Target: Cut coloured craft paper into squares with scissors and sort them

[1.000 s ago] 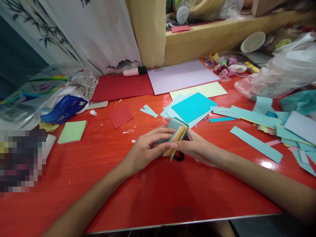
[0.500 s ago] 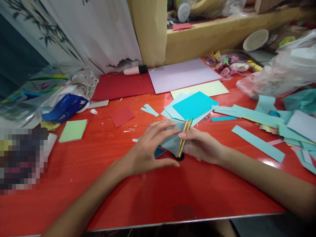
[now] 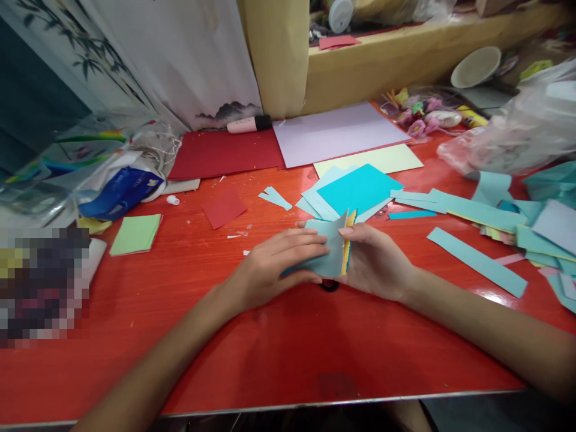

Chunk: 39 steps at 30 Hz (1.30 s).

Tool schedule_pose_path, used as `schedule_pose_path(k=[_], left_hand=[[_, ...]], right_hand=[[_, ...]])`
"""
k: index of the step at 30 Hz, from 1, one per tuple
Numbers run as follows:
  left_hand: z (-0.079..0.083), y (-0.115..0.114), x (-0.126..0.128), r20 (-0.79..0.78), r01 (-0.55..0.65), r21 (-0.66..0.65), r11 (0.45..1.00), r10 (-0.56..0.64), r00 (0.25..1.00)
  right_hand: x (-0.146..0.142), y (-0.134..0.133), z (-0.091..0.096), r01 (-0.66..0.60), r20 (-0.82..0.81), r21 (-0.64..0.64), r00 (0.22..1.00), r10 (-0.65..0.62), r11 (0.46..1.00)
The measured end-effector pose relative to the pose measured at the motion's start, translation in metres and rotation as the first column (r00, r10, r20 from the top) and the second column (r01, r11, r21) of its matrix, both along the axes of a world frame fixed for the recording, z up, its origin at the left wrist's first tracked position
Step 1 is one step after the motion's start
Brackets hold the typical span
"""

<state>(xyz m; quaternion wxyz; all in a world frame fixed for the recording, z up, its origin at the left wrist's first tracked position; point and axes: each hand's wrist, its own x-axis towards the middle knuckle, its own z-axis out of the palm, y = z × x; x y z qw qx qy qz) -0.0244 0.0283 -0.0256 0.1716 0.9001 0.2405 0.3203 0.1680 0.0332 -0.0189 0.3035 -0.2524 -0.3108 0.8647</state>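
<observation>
Both my hands hold a small stack of coloured paper squares (image 3: 335, 252) over the middle of the red table (image 3: 279, 354). My left hand (image 3: 274, 264) pinches a pale blue sheet at the front of the stack, thumb below and fingers on top. My right hand (image 3: 375, 261) grips the stack's right side, where yellow and blue edges show. A small black ring (image 3: 329, 286) lies on the table just under the stack.
Cyan squares (image 3: 357, 189), pale yellow and lilac sheets (image 3: 337, 133) and a dark red sheet (image 3: 225, 153) lie behind my hands. Teal strips (image 3: 477, 261) and offcuts spread to the right under a plastic bag (image 3: 517, 135). A green pad (image 3: 135, 233) and a blue packet (image 3: 119, 192) sit left.
The stack has turned from lying fanned to standing on edge, and my left hand has peeled a pale blue sheet leftward off its front. The view has shifted slightly.
</observation>
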Motion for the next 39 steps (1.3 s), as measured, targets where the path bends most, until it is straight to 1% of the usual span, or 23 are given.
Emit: schedule_pose_path(k=[3, 6, 8, 10, 12, 13, 15, 18, 24, 29, 32, 35, 39], left_hand=[[0.002, 0.000, 0.000, 0.020, -0.006, -0.012, 1.000, 0.006, 1.000], [0.003, -0.002, 0.001, 0.027, -0.038, 0.021, 0.999, 0.037, 0.999], [0.001, -0.004, 0.001, 0.013, -0.093, 0.054, 0.994, 0.093, 0.996], [-0.002, -0.008, 0.001, -0.001, -0.188, 0.057, 0.981, 0.188, 0.982], [-0.005, -0.012, 0.000, 0.046, -0.277, 0.051, 0.959, 0.275, 0.960], [-0.006, -0.013, -0.001, 0.071, -0.297, 0.058, 0.953, 0.293, 0.954], [-0.006, -0.014, -0.003, 0.075, -0.276, 0.095, 0.956, 0.270, 0.960], [-0.003, -0.013, -0.003, -0.010, -0.194, 0.131, 0.972, 0.197, 0.980], [-0.001, -0.008, 0.000, 0.006, -0.209, 0.071, 0.975, 0.210, 0.978], [0.001, -0.008, 0.000, 0.009, -0.196, 0.039, 0.980, 0.196, 0.981], [0.002, -0.009, 0.000, 0.010, -0.198, 0.019, 0.980, 0.198, 0.980], [0.002, -0.010, 0.001, 0.020, -0.190, 0.026, 0.981, 0.190, 0.982], [0.001, -0.010, 0.001, 0.027, -0.199, 0.056, 0.978, 0.198, 0.980]], right_hand=[[0.000, 0.001, -0.002, 0.013, 0.015, -0.029, 1.000, -0.013, 0.999], [0.000, 0.001, -0.003, 0.030, -0.009, -0.067, 0.999, -0.031, 0.997], [0.001, 0.001, -0.003, 0.026, -0.042, -0.080, 0.999, -0.029, 0.996], [0.001, 0.001, -0.003, 0.010, -0.072, -0.074, 0.997, -0.015, 0.997], [0.001, 0.000, -0.002, 0.001, -0.078, -0.058, 0.997, -0.005, 0.998], [0.001, 0.000, -0.002, -0.002, -0.072, -0.053, 0.997, -0.002, 0.999], [0.001, 0.000, -0.003, -0.004, -0.057, -0.050, 0.998, 0.001, 0.999], [0.001, 0.000, -0.004, 0.010, -0.043, -0.060, 0.999, -0.012, 0.998], [0.001, 0.001, -0.004, -0.011, -0.038, -0.062, 0.999, 0.009, 0.998], [0.001, 0.001, -0.004, -0.032, -0.129, -0.105, 0.991, 0.018, 0.994], [0.002, 0.001, -0.005, -0.020, -0.118, -0.118, 0.993, 0.006, 0.993], [0.001, 0.001, -0.004, -0.006, -0.097, -0.135, 0.995, -0.008, 0.991], [0.001, 0.001, -0.003, -0.013, -0.123, -0.159, 0.992, -0.007, 0.987]])
